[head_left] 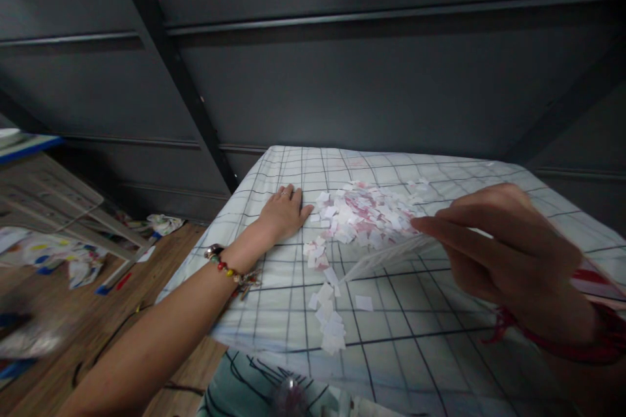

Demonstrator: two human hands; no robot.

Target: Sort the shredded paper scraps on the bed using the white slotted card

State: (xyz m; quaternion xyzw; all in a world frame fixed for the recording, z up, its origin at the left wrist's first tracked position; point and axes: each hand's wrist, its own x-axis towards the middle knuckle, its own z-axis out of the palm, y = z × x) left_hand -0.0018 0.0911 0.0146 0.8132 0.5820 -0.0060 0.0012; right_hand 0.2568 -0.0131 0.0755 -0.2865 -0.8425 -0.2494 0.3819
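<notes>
A heap of small white and pink paper pieces [364, 212] lies on a table covered with a white checked cloth [391, 358]. My left hand [284, 212] rests flat on the cloth at the heap's left edge, fingers stretched out, holding nothing. On the right, my right hand [493, 247] is raised above the cloth, thumb and fingers pinched together. From its fingertips a thin, see-through piece of plastic [386, 259] hangs slantwise to the left, in front of the heap; whether it is a bag I cannot tell. A line of loose paper squares [330, 319] trails toward the near edge.
Behind the table rises a dark grey panelled wall [366, 91]. A red and pink flat item [594, 280] lies partly hidden behind my right wrist. At left stand a blue-edged table [32, 146], litter and a dark cable [110, 342] on the wooden floor.
</notes>
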